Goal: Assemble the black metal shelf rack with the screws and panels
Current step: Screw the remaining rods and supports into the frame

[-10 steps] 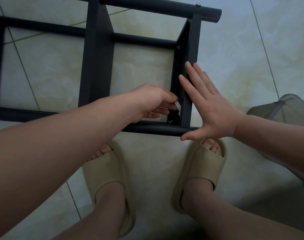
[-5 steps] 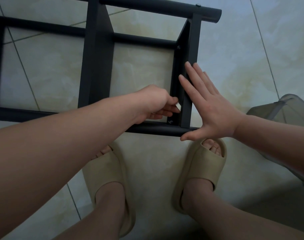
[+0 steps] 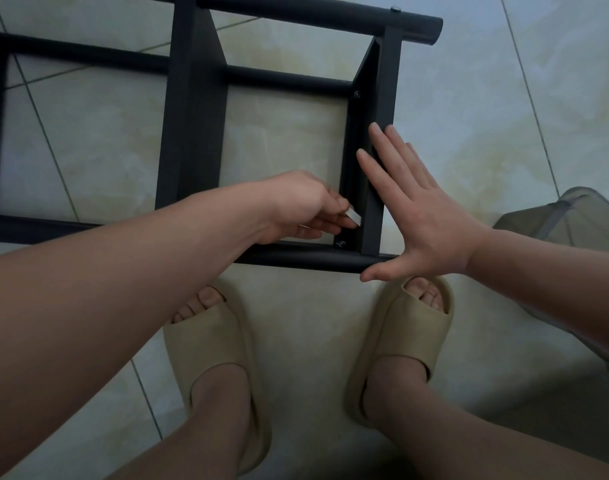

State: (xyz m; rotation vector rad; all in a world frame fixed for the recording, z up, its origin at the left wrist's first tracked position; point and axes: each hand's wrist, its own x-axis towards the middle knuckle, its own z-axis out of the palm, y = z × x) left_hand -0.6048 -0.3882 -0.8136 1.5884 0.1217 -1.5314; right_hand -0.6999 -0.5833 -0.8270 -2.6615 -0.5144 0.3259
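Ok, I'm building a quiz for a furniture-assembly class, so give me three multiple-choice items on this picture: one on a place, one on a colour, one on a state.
1. Where does the right hand rest?
A) flat against the black end panel
B) on a table
C) on a chair

2. What colour are the slippers?
A) red
B) beige
C) blue

3. What is the left hand doing?
A) lying open
B) making an empty fist
C) pinching a small silvery tool

Answers:
1 A, its straight fingers lie along the panel.
2 B, both are pale beige.
3 C, the tool's end pokes out of the curled fingers just above the lower screw.
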